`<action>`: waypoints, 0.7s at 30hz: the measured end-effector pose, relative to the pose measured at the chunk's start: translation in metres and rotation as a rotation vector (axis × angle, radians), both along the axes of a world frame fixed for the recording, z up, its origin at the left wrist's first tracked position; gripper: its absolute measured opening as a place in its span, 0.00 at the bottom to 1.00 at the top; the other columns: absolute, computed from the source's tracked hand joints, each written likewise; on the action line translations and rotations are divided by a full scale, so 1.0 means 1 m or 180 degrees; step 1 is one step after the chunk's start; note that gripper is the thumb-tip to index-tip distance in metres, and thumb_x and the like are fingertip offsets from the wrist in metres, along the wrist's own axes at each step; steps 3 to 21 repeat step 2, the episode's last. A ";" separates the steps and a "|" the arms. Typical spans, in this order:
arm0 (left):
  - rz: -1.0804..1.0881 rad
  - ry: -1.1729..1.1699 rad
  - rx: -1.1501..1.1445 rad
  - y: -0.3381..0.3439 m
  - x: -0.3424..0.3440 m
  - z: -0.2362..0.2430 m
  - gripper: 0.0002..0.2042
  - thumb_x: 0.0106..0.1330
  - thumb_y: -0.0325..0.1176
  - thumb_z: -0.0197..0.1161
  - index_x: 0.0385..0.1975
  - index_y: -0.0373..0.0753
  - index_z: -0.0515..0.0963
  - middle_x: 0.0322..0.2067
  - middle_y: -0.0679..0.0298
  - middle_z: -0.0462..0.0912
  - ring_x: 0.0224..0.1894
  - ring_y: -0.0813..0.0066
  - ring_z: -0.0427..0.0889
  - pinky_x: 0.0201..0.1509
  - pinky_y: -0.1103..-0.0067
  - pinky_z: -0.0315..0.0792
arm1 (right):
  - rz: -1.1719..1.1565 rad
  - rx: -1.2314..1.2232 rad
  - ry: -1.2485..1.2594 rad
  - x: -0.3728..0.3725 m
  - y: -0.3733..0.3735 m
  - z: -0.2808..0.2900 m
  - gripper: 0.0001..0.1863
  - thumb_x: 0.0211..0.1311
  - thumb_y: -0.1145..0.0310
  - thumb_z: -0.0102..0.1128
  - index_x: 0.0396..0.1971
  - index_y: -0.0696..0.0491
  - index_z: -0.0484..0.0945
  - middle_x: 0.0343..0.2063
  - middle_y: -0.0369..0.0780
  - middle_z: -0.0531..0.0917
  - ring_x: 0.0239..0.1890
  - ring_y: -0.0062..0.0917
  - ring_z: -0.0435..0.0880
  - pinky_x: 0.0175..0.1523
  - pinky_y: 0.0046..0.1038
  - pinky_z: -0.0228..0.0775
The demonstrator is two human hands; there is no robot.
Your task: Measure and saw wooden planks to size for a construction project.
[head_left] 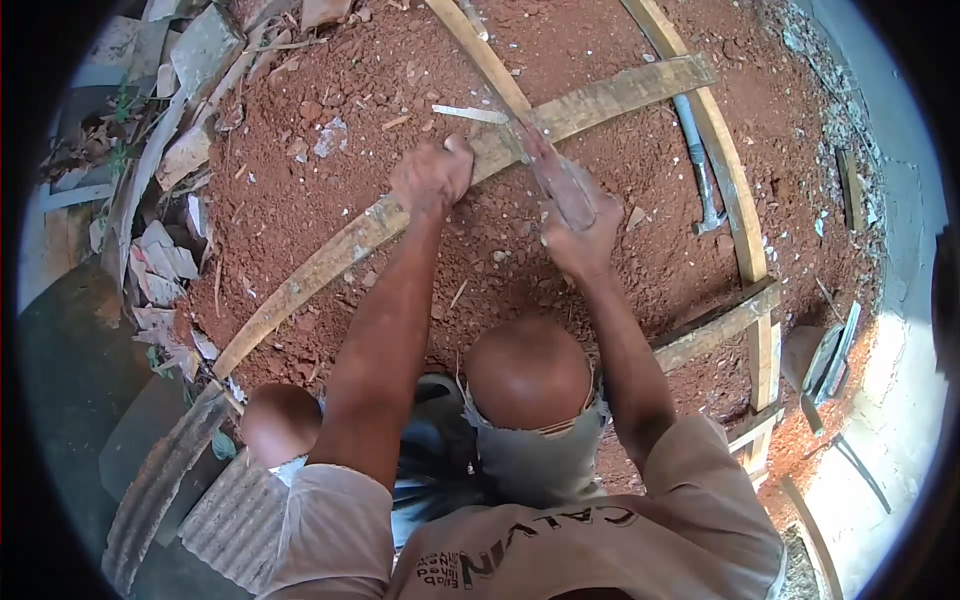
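A long wooden plank runs slantwise from lower left to upper right across the red soil. My left hand is closed on its middle stretch, the thumb over the far edge. To the right, my right hand is wrapped round the handle of what looks like a handsaw. Its rusty, narrowing end points up and left and meets the plank just right of my left hand. From the top, a narrow wooden strip reaches the plank at this same spot. Whether the teeth are in the wood cannot be made out.
A hammer with a blue handle lies beside a long batten on the right. Shorter boards cross it lower down. Broken rubble is piled at upper left, corrugated sheet at lower left. My bare knee is below my hands.
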State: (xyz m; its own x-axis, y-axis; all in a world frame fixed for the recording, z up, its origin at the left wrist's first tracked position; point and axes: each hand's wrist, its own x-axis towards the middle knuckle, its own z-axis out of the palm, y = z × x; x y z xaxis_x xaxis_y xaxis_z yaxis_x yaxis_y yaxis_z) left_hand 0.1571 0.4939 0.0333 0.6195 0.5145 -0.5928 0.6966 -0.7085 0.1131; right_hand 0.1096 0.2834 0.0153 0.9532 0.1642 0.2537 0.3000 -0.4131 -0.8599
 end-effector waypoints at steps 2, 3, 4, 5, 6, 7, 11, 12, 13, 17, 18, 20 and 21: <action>-0.0078 -0.0109 0.0101 -0.003 -0.007 0.004 0.36 0.69 0.59 0.43 0.50 0.30 0.86 0.50 0.38 0.86 0.58 0.46 0.84 0.66 0.63 0.74 | 0.0021 0.0484 0.1248 -0.024 -0.011 0.025 0.30 0.54 0.80 0.57 0.60 0.57 0.82 0.51 0.44 0.89 0.47 0.22 0.89 0.52 0.19 0.77; -0.0078 -0.0109 0.0101 -0.003 -0.007 0.004 0.36 0.69 0.59 0.43 0.50 0.30 0.86 0.50 0.38 0.86 0.58 0.46 0.84 0.66 0.63 0.74 | 0.0021 0.0484 0.1248 -0.024 -0.011 0.025 0.30 0.54 0.80 0.57 0.60 0.57 0.82 0.51 0.44 0.89 0.47 0.22 0.89 0.52 0.19 0.77; -0.0078 -0.0109 0.0101 -0.003 -0.007 0.004 0.36 0.69 0.59 0.43 0.50 0.30 0.86 0.50 0.38 0.86 0.58 0.46 0.84 0.66 0.63 0.74 | 0.0021 0.0484 0.1248 -0.024 -0.011 0.025 0.30 0.54 0.80 0.57 0.60 0.57 0.82 0.51 0.44 0.89 0.47 0.22 0.89 0.52 0.19 0.77; -0.0078 -0.0109 0.0101 -0.003 -0.007 0.004 0.36 0.69 0.59 0.43 0.50 0.30 0.86 0.50 0.38 0.86 0.58 0.46 0.84 0.66 0.63 0.74 | 0.0021 0.0484 0.1248 -0.024 -0.011 0.025 0.30 0.54 0.80 0.57 0.60 0.57 0.82 0.51 0.44 0.89 0.47 0.22 0.89 0.52 0.19 0.77; -0.0078 -0.0109 0.0101 -0.003 -0.007 0.004 0.36 0.69 0.59 0.43 0.50 0.30 0.86 0.50 0.38 0.86 0.58 0.46 0.84 0.66 0.63 0.74 | 0.0021 0.0484 0.1248 -0.024 -0.011 0.025 0.30 0.54 0.80 0.57 0.60 0.57 0.82 0.51 0.44 0.89 0.47 0.22 0.89 0.52 0.19 0.77; -0.0078 -0.0109 0.0101 -0.003 -0.007 0.004 0.36 0.69 0.59 0.43 0.50 0.30 0.86 0.50 0.38 0.86 0.58 0.46 0.84 0.66 0.63 0.74 | 0.0021 0.0484 0.1248 -0.024 -0.011 0.025 0.30 0.54 0.80 0.57 0.60 0.57 0.82 0.51 0.44 0.89 0.47 0.22 0.89 0.52 0.19 0.77; -0.0078 -0.0109 0.0101 -0.003 -0.007 0.004 0.36 0.69 0.59 0.43 0.50 0.30 0.86 0.50 0.38 0.86 0.58 0.46 0.84 0.66 0.63 0.74 | 0.0021 0.0484 0.1248 -0.024 -0.011 0.025 0.30 0.54 0.80 0.57 0.60 0.57 0.82 0.51 0.44 0.89 0.47 0.22 0.89 0.52 0.19 0.77; -0.0078 -0.0109 0.0101 -0.003 -0.007 0.004 0.36 0.69 0.59 0.43 0.50 0.30 0.86 0.50 0.38 0.86 0.58 0.46 0.84 0.66 0.63 0.74 | 0.0021 0.0484 0.1248 -0.024 -0.011 0.025 0.30 0.54 0.80 0.57 0.60 0.57 0.82 0.51 0.44 0.89 0.47 0.22 0.89 0.52 0.19 0.77; -0.0078 -0.0109 0.0101 -0.003 -0.007 0.004 0.36 0.69 0.59 0.43 0.50 0.30 0.86 0.50 0.38 0.86 0.58 0.46 0.84 0.66 0.63 0.74 | 0.0021 0.0484 0.1248 -0.024 -0.011 0.025 0.30 0.54 0.80 0.57 0.60 0.57 0.82 0.51 0.44 0.89 0.47 0.22 0.89 0.52 0.19 0.77; -0.0078 -0.0109 0.0101 -0.003 -0.007 0.004 0.36 0.69 0.59 0.43 0.50 0.30 0.86 0.50 0.38 0.86 0.58 0.46 0.84 0.66 0.63 0.74 | 0.0021 0.0484 0.1248 -0.024 -0.011 0.025 0.30 0.54 0.80 0.57 0.60 0.57 0.82 0.51 0.44 0.89 0.47 0.22 0.89 0.52 0.19 0.77; -0.0078 -0.0109 0.0101 -0.003 -0.007 0.004 0.36 0.69 0.59 0.43 0.50 0.30 0.86 0.50 0.38 0.86 0.58 0.46 0.84 0.66 0.63 0.74 | 0.0021 0.0484 0.1248 -0.024 -0.011 0.025 0.30 0.54 0.80 0.57 0.60 0.57 0.82 0.51 0.44 0.89 0.47 0.22 0.89 0.52 0.19 0.77; -0.0078 -0.0109 0.0101 -0.003 -0.007 0.004 0.36 0.69 0.59 0.43 0.50 0.30 0.86 0.50 0.38 0.86 0.58 0.46 0.84 0.66 0.63 0.74 | 0.0021 0.0484 0.1248 -0.024 -0.011 0.025 0.30 0.54 0.80 0.57 0.60 0.57 0.82 0.51 0.44 0.89 0.47 0.22 0.89 0.52 0.19 0.77; -0.0078 -0.0109 0.0101 -0.003 -0.007 0.004 0.36 0.69 0.59 0.43 0.50 0.30 0.86 0.50 0.38 0.86 0.58 0.46 0.84 0.66 0.63 0.74 | 0.0021 0.0484 0.1248 -0.024 -0.011 0.025 0.30 0.54 0.80 0.57 0.60 0.57 0.82 0.51 0.44 0.89 0.47 0.22 0.89 0.52 0.19 0.77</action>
